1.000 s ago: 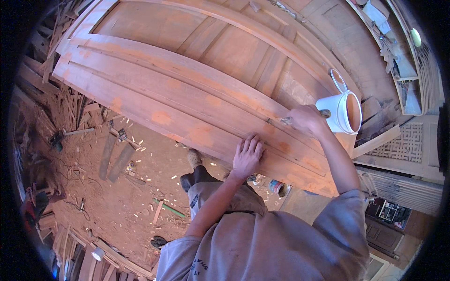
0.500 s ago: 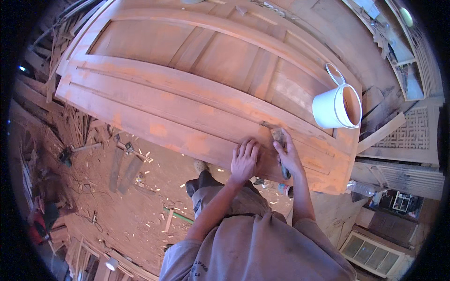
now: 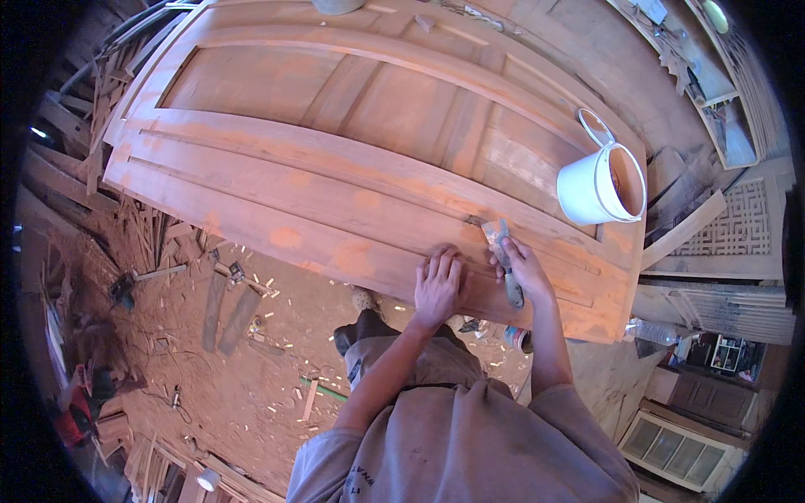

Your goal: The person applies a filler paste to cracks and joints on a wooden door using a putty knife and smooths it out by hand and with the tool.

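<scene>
A large wooden panelled door point(image 3: 251, 205) lies flat in front of me, blotched with orange filler. My right hand point(image 3: 526, 268) grips a putty knife point(image 3: 497, 235) above its near part, the filler-smeared blade pointing away and the dark handle toward me. Close to the knife, a dark groove mark point(image 3: 475, 220) shows in the wood. My left hand point(image 3: 438, 293) rests on the near rail, fingers bent and slightly apart; its palm side is hidden. To the right stands a white bucket point(image 3: 581, 191), tilted in view, with orange-brown residue inside.
Another pale container point(image 3: 338, 5) sits at the door's far edge. A small can point(image 3: 518, 339) is below the near edge, beside my right forearm. Wood scraps point(image 3: 159, 230) and shavings litter the floor at left. A lattice panel point(image 3: 729, 222) and a clear bottle point(image 3: 652, 331) are at right.
My right hand has turned and shifted slightly right, bringing the putty knife's blade and handle into fuller sight. The left hand stays in place on the door.
</scene>
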`<state>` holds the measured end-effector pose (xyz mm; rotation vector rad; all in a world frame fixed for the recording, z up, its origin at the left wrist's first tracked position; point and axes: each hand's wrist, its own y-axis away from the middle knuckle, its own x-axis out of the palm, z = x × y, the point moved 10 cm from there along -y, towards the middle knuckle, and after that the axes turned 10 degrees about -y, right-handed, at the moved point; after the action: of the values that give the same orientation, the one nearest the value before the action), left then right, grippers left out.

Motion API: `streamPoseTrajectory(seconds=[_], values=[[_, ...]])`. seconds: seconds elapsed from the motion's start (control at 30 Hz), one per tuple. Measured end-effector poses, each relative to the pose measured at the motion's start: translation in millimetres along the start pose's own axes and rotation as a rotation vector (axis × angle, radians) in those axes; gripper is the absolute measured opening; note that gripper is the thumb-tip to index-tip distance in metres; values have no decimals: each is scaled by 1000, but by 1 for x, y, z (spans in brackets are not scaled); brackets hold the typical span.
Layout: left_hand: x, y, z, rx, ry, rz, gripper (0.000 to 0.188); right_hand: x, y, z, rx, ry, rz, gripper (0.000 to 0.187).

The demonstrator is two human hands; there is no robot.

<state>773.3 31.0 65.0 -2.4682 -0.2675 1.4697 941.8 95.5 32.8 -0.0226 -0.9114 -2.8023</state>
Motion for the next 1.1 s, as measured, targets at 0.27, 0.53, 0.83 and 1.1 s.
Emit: streamPoseTrajectory(seconds=[0.27,0.53,0.83,1.1], values=[[2,0,-1,-10,-4,-11,36,-9,-13,37,-355,683,-17,26],[16,5,3,-17,-66,56,38,2,-20,59,-396,1021,194,48],[15,5,5,-51,-77,70,40,29,-40,83,-505,1290,434,54],[8,2,2,-60,-121,36,44,35,-45,89,-495,1263,525,52]])
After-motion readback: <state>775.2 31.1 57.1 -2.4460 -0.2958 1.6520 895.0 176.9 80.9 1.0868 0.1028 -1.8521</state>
